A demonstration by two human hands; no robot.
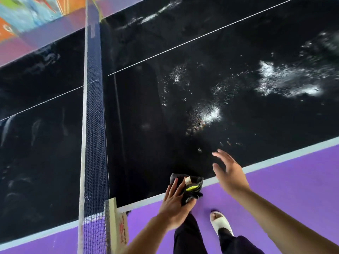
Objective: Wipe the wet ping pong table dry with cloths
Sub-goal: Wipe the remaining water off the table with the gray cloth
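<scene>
The left hand (pixel 176 202) holds a folded dark cloth (pixel 189 186) at the table (pixel 256 167) edge, the right hand (pixel 230 173) hovers spread and empty beside it, so wiping seems about to start toward the water patches (pixel 211 114) beyond both hands.

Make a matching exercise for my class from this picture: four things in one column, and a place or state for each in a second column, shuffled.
Things:
1. left hand
2. right hand
3. net
4. water droplets

Places or states:
A. stretched across the table
B. open, held above the table edge
C. scattered on the dark surface right of the net
D. holding a dark cloth at the table's near edge

Pairs: 1-D, 2-B, 3-A, 4-C
</scene>
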